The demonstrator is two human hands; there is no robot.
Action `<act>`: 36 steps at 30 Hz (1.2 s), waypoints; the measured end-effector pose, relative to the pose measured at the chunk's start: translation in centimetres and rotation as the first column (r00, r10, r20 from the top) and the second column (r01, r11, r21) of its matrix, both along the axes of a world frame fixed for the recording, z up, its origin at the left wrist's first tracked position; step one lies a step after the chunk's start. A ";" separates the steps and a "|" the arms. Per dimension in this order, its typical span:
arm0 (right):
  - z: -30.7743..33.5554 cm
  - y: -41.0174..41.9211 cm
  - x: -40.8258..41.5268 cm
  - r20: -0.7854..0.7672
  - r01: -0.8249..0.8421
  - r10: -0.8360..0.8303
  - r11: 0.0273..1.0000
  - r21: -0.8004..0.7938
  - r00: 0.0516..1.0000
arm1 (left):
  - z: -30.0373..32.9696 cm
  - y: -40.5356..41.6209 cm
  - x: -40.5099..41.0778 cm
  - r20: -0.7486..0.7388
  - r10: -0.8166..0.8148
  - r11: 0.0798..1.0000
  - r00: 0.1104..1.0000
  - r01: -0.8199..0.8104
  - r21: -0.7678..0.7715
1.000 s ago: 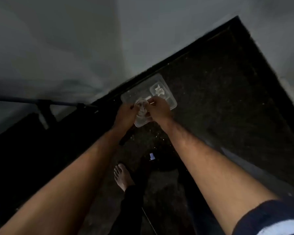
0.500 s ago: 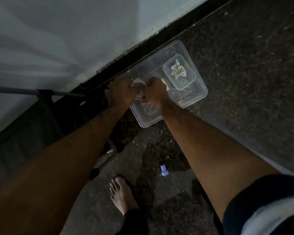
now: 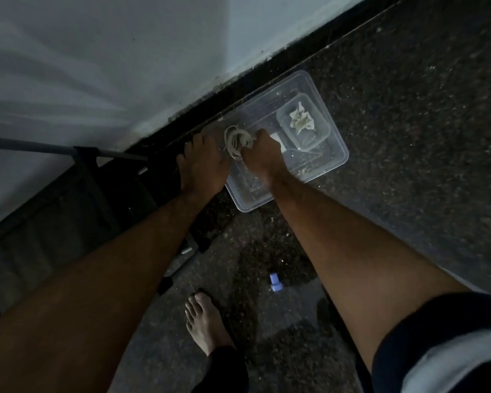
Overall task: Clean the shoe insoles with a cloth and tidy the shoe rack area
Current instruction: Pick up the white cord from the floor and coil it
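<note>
Clear plastic box (image 3: 328, 134) on the floor (image 3: 408, 80); right hand (image 3: 262, 154) grips a coiled cord (image 3: 237, 140) above its near-left end, left hand (image 3: 203, 163) beside, fingers spread, resting on the rim.

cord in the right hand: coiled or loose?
Coiled. The pale cord sits in looped turns gripped by the right hand above the clear bin.
</note>
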State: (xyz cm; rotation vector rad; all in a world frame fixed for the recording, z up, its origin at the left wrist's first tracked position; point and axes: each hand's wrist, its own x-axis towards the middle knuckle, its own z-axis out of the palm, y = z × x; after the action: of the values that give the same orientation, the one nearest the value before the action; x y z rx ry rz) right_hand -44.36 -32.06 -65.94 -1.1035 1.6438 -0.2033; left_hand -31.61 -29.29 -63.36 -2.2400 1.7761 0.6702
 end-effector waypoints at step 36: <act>72.2 15.8 0.3 -0.652 -0.915 0.738 -0.123 -0.384 0.174 | 67.9 31.9 2.1 0.048 0.338 0.903 0.940 -0.310 -0.297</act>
State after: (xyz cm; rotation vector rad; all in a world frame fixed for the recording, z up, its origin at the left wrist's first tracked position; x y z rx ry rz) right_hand -44.06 -16.23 6.27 -2.7921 0.5289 0.1788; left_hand -29.53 2.60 4.50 -2.7499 1.5496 0.3630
